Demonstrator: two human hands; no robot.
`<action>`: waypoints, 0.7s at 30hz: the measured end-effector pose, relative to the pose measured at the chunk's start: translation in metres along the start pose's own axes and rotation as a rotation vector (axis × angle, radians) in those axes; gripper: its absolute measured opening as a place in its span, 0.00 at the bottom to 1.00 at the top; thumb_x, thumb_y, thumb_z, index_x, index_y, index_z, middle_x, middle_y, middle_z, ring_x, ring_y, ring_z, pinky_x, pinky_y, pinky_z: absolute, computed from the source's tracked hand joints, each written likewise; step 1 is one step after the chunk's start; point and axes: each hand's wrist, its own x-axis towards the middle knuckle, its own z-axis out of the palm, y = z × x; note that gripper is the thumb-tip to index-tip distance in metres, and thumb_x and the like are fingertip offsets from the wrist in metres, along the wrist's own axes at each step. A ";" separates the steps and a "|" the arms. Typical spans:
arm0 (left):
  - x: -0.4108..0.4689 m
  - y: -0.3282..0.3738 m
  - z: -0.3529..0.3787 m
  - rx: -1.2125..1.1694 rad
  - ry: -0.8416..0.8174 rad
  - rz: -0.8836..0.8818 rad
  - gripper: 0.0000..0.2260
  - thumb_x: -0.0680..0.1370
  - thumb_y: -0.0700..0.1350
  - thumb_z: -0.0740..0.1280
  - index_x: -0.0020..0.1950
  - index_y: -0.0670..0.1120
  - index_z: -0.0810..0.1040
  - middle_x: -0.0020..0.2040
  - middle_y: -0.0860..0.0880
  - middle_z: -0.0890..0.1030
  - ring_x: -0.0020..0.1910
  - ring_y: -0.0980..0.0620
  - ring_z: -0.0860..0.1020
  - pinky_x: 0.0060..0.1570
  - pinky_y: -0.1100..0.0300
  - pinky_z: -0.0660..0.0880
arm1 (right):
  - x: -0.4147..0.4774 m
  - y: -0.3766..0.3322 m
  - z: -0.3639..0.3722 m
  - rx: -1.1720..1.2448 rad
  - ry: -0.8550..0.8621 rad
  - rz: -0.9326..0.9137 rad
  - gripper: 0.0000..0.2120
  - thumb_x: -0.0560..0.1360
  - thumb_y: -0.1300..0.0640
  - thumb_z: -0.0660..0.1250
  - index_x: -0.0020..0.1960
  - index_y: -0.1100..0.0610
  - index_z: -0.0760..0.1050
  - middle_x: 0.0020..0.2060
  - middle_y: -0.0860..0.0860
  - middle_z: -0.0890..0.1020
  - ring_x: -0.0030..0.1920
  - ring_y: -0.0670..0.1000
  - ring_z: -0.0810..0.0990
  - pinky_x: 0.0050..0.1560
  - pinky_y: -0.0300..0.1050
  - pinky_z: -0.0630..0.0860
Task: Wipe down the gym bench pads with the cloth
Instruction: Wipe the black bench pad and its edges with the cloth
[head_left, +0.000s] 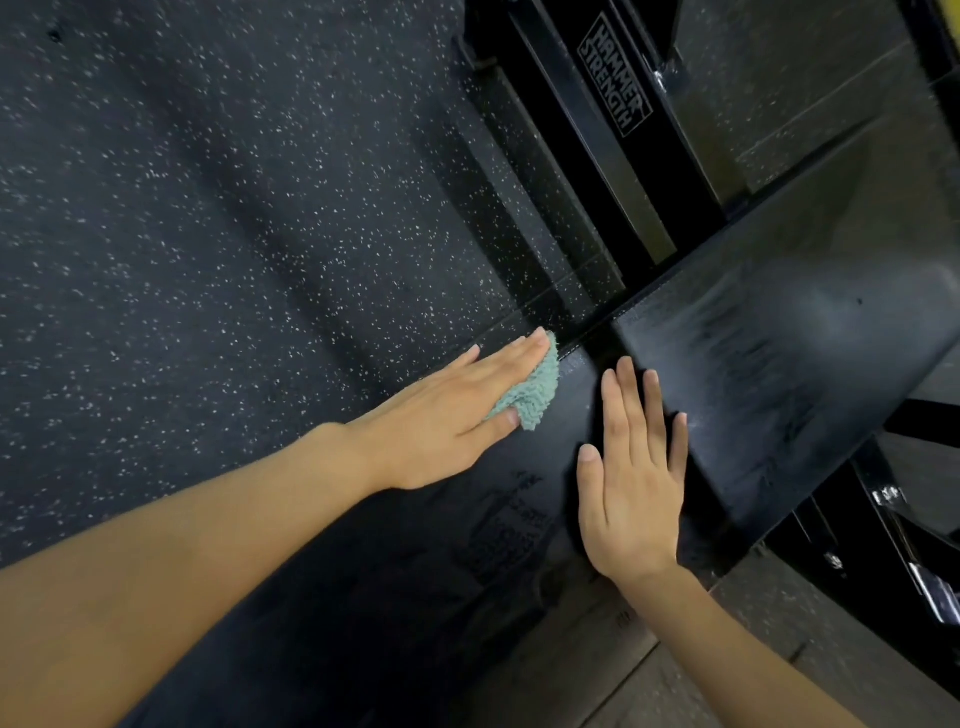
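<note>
Speckled floor (208, 208) at nine o'clock, Hammer Strength frame (613, 78) at one. Left hand (457, 415) flat, pressing teal cloth (535, 389) onto bench pad (415, 571) at centre. Right hand (631, 499) flat, empty, at five.

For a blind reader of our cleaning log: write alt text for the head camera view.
A person's left hand presses a teal cloth flat on a black bench pad, while the right hand lies flat at the gap to a second pad. Beyond lie speckled rubber floor and a Hammer Strength frame.
</note>
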 end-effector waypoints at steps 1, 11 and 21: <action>0.007 0.001 0.000 -0.009 0.006 0.002 0.28 0.85 0.46 0.53 0.81 0.50 0.41 0.81 0.58 0.44 0.76 0.68 0.43 0.75 0.66 0.38 | 0.000 0.000 0.000 0.003 0.001 -0.001 0.28 0.81 0.52 0.48 0.80 0.57 0.53 0.80 0.49 0.54 0.80 0.51 0.47 0.77 0.57 0.45; 0.045 0.009 -0.002 -0.038 0.035 0.032 0.28 0.85 0.46 0.54 0.81 0.50 0.41 0.81 0.56 0.45 0.78 0.64 0.46 0.77 0.61 0.40 | 0.001 0.000 -0.002 0.005 -0.003 0.003 0.28 0.81 0.52 0.48 0.80 0.57 0.54 0.80 0.50 0.55 0.80 0.51 0.49 0.77 0.56 0.45; -0.034 -0.007 -0.002 0.034 -0.053 0.005 0.29 0.85 0.46 0.53 0.80 0.53 0.38 0.80 0.61 0.41 0.76 0.68 0.43 0.78 0.60 0.40 | 0.001 0.000 -0.002 0.006 0.002 0.003 0.29 0.80 0.52 0.48 0.80 0.56 0.54 0.80 0.50 0.55 0.80 0.52 0.49 0.77 0.55 0.45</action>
